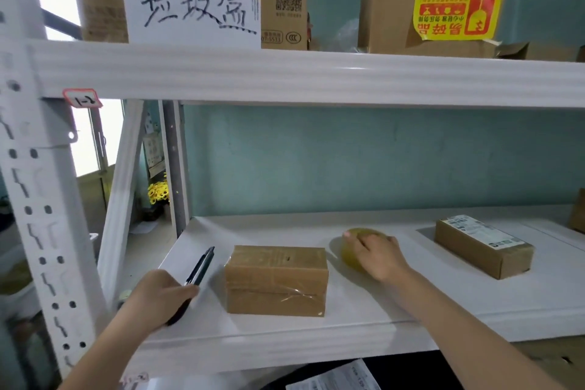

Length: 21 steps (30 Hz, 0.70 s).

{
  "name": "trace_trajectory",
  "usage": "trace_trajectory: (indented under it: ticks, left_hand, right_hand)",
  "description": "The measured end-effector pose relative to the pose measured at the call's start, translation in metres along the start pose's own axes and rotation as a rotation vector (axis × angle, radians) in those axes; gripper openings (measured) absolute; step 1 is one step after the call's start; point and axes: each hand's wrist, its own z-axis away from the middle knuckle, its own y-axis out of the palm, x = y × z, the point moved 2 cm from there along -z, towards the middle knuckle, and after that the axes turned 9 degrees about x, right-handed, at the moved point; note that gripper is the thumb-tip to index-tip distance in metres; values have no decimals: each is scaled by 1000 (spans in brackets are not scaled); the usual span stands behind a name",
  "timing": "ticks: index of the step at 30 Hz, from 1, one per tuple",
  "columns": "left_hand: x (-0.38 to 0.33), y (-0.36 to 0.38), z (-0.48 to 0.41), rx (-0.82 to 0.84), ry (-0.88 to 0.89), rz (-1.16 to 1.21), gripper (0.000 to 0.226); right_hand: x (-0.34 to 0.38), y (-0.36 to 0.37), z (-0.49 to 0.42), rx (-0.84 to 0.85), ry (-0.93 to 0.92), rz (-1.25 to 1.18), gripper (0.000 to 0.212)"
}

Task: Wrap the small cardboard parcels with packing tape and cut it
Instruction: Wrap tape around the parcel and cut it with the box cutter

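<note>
A small cardboard parcel [276,279] wrapped in shiny tape stands on the white shelf [364,310], near its front edge. My left hand [161,298] grips black scissors [200,269] just left of the parcel, blades pointing up and away. My right hand [376,255] lies over a yellowish roll of packing tape [353,255] lying flat to the right of the parcel, fingers curled round its top. A second cardboard parcel [482,245] with a white label lies farther right on the shelf.
The upper shelf beam [316,76] crosses overhead, carrying large cartons [437,6] and a handwritten white sign [190,3]. A perforated white upright [34,199] stands at left. Another box edge [579,215] shows at far right. Papers [335,380] lie below the shelf.
</note>
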Motion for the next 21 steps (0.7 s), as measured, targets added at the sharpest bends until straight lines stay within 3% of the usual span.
trace_trajectory:
  ticks: [4, 8, 12, 15, 17, 21]
  left_hand:
    - [-31, -1, 12, -166, 160, 67, 50]
    - [-59, -6, 15, -228, 238, 37, 45]
    - [-55, -3, -1, -246, 142, -160, 46]
    - [-46, 1, -13, -179, 60, -278, 46]
    - [-41, 4, -19, -126, 13, -271, 44]
    - [-41, 0, -21, -147, 55, -138, 48]
  right_hand:
    - [7, -22, 8, -130, 9, -275, 75]
    - [30, -39, 15, -152, -43, -616, 47]
    - [51, -49, 35, -19, -109, -593, 25]
    - [55, -58, 52, -22, -129, -636, 16]
    - [57, -59, 59, 64, -140, -653, 9]
    - [66, -37, 62, 320, -107, -622, 74]
